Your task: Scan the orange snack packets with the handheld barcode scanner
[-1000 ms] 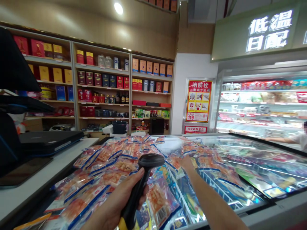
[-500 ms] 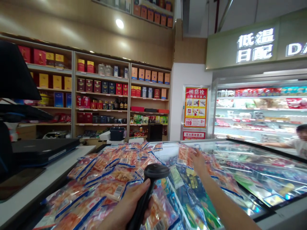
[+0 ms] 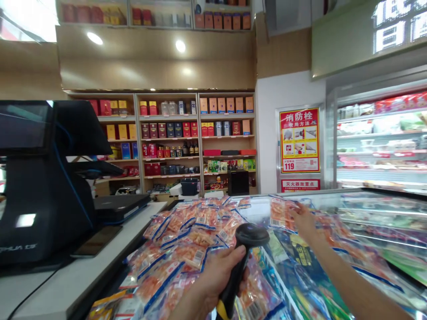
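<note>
My left hand (image 3: 218, 271) is wrapped round the handle of a black barcode scanner (image 3: 251, 234), its head tipped forward over the packets. My right hand (image 3: 303, 218) reaches out to the right and grips the edge of a clear snack packet (image 3: 279, 212) with orange-pink contents and a barcode label. Beneath the scanner lies a heap of similar packets (image 3: 190, 253) with blue edges. More packets (image 3: 347, 242) are spread to the right of my right forearm.
A freezer with a glass top (image 3: 367, 209) stretches right. To the left, a counter (image 3: 133, 240) bears a black checkout terminal (image 3: 43, 186) and a phone (image 3: 97, 241). Shelves of boxed goods (image 3: 167, 129) and a red fire-hydrant notice (image 3: 299, 141) stand behind.
The view has swung left, bringing more of the checkout terminal into sight. Both hands keep their hold, the left on the barcode scanner and the right on the snack packet.
</note>
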The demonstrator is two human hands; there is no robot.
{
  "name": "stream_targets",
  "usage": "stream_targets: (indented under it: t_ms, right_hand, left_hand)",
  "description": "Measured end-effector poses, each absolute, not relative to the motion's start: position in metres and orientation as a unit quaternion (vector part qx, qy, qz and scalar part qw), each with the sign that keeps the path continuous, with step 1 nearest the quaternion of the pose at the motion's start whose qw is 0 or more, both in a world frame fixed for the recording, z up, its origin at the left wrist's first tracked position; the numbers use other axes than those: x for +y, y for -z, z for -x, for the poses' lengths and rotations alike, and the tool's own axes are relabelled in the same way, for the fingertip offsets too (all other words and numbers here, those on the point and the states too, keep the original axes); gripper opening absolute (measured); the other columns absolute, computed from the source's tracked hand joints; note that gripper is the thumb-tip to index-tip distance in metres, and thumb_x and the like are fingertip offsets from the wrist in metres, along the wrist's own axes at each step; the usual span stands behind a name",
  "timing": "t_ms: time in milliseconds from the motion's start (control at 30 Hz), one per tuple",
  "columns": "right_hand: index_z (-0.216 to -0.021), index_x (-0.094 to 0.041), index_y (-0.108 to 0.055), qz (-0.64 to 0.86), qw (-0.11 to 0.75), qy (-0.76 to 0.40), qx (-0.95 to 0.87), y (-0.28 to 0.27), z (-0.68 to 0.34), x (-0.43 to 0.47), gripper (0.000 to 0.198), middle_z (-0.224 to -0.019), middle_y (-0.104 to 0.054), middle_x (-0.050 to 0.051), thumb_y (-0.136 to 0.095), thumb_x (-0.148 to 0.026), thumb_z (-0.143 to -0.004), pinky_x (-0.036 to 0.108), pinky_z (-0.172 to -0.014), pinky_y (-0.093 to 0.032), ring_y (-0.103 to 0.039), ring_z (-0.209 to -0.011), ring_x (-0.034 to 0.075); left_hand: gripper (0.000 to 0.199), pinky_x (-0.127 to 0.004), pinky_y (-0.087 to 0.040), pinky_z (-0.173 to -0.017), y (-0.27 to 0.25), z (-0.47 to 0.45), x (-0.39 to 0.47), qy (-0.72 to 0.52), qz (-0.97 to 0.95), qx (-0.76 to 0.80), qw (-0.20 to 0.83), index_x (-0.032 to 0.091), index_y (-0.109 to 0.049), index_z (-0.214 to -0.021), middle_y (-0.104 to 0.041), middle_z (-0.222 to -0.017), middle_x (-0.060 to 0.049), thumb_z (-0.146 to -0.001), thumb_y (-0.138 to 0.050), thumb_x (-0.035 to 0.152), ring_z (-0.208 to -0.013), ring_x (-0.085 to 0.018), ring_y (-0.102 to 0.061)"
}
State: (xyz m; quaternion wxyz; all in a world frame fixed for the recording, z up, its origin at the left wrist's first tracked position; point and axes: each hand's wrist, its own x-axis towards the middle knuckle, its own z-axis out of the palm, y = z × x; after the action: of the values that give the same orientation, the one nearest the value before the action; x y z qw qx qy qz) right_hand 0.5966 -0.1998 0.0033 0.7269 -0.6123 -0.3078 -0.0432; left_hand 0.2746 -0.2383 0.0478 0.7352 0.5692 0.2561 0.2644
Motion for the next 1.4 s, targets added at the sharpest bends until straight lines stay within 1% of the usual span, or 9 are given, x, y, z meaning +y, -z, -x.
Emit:
stream_targets:
  t_ms: [333, 667, 833, 933, 1033, 1100, 1200, 1300, 1400]
  right_hand:
    - [-0.103, -0.011, -0.048, 0.780, 0.557, 0.065, -0.276, -0.001, -0.617, -0.215, 0.045, -0.060, -0.054, 0.003, -0.043, -0.026, -0.061, 0.025, -0.049, -0.036, -0.049, -0.052, 0.014]
    - [-0.102, -0.012, -0.048, 0.829, 0.422, 0.208, -0.303, 0.040, -0.654, -0.200, 0.039, -0.088, -0.057, 0.013, -0.038, -0.018, -0.065, 0.034, -0.069, -0.039, -0.053, -0.082, 0.023]
    - [-0.095, -0.010, -0.052, 0.849, 0.351, 0.217, -0.330, 0.047, -0.668, -0.197, 0.032, -0.083, -0.058, 0.014, -0.036, -0.015, -0.068, 0.032, -0.071, -0.038, -0.053, -0.082, 0.022]
    - [-0.094, -0.010, -0.053, 0.847, 0.335, 0.254, -0.325, 0.039, -0.658, -0.199, 0.031, -0.093, -0.054, 0.015, -0.036, -0.017, -0.068, 0.034, -0.076, -0.035, -0.048, -0.091, 0.023]
    - [-0.095, -0.014, -0.053, 0.812, 0.371, 0.297, -0.339, 0.027, -0.627, -0.195, 0.031, -0.108, -0.046, 0.014, -0.039, -0.023, -0.069, 0.038, -0.084, -0.029, -0.039, -0.103, 0.025]
    - [-0.091, -0.015, -0.054, 0.772, 0.432, 0.243, -0.397, 0.020, -0.595, -0.187, 0.030, -0.102, -0.051, 0.012, -0.040, -0.029, -0.069, 0.036, -0.083, -0.030, -0.042, -0.099, 0.023]
    - [-0.081, -0.016, -0.057, 0.714, 0.533, 0.032, -0.453, 0.021, -0.542, -0.171, 0.032, -0.078, -0.060, 0.007, -0.047, -0.041, -0.064, 0.031, -0.068, -0.039, -0.053, -0.076, 0.020]
    - [-0.063, -0.019, -0.058, 0.670, 0.564, -0.137, -0.462, 0.027, -0.495, -0.160, 0.029, -0.056, -0.057, 0.000, -0.053, -0.046, -0.056, 0.027, -0.053, -0.038, -0.052, -0.060, 0.017]
    - [-0.064, -0.017, -0.056, 0.635, 0.608, -0.219, -0.424, 0.024, -0.468, -0.159, 0.030, -0.055, -0.056, -0.001, -0.055, -0.045, -0.053, 0.024, -0.048, -0.036, -0.051, -0.057, 0.015]
  left_hand:
    - [0.034, -0.016, -0.026, -0.033, -0.046, -0.271, -0.232, -0.278, -0.572, 0.286, 0.717, 0.015, -0.045, -0.073, -0.048, -0.046, 0.003, -0.064, -0.050, 0.047, -0.033, -0.006, -0.040]
    - [0.036, -0.016, -0.027, -0.034, -0.034, -0.265, -0.218, -0.307, -0.527, 0.359, 0.707, 0.016, -0.045, -0.062, -0.049, -0.047, 0.002, -0.061, -0.051, 0.051, -0.034, -0.005, -0.040]
    - [0.038, -0.014, -0.025, -0.032, -0.028, -0.261, -0.210, -0.305, -0.511, 0.356, 0.721, 0.016, -0.045, -0.064, -0.050, -0.046, 0.002, -0.058, -0.053, 0.053, -0.033, -0.005, -0.039]
    - [0.037, -0.014, -0.026, -0.033, -0.030, -0.253, -0.212, -0.311, -0.508, 0.362, 0.717, 0.015, -0.046, -0.062, -0.050, -0.046, 0.001, -0.061, -0.050, 0.052, -0.033, -0.005, -0.039]
    - [0.035, -0.015, -0.030, -0.035, -0.034, -0.244, -0.218, -0.324, -0.500, 0.376, 0.710, 0.014, -0.049, -0.060, -0.051, -0.049, 0.001, -0.064, -0.050, 0.049, -0.036, -0.005, -0.040]
    - [0.034, -0.015, -0.031, -0.035, -0.037, -0.237, -0.221, -0.331, -0.497, 0.380, 0.706, 0.014, -0.049, -0.059, -0.051, -0.049, 0.001, -0.064, -0.050, 0.047, -0.036, -0.005, -0.041]
    - [0.032, -0.015, -0.030, -0.035, -0.041, -0.226, -0.225, -0.336, -0.493, 0.377, 0.708, 0.014, -0.050, -0.064, -0.051, -0.049, 0.001, -0.065, -0.050, 0.046, -0.037, -0.005, -0.042]
    - [0.032, -0.016, -0.032, -0.035, -0.045, -0.215, -0.228, -0.330, -0.500, 0.380, 0.705, 0.014, -0.050, -0.065, -0.051, -0.049, 0.001, -0.065, -0.050, 0.047, -0.036, -0.006, -0.042]
    - [0.033, -0.016, -0.032, -0.035, -0.047, -0.206, -0.231, -0.339, -0.508, 0.386, 0.692, 0.014, -0.049, -0.062, -0.051, -0.049, 0.001, -0.065, -0.049, 0.047, -0.037, -0.006, -0.042]
